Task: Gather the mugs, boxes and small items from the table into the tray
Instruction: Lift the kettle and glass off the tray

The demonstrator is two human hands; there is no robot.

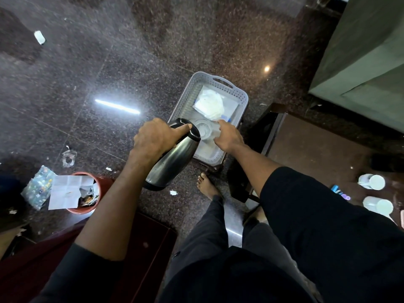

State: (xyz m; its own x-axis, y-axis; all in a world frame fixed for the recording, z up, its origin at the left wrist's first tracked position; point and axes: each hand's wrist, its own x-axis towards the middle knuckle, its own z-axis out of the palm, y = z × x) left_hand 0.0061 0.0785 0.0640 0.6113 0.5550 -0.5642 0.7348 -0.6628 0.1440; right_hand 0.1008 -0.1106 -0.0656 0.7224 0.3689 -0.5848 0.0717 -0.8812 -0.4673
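A steel flask [172, 154] is gripped by the left hand [156, 136] and held tilted at the tray's [237, 92] near-left edge. White packets [211, 103] lie in the tray, where a clear cup [205, 130] is touched by the right hand [227, 136]; its grip cannot be told. Two mugs [372, 182] lie on the table [317, 149], well right. A paper-filled bin [87, 193] stands left.

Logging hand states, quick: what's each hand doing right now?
Left hand: grips the steel flask.
Right hand: reaching into the tray; grip cannot be told.
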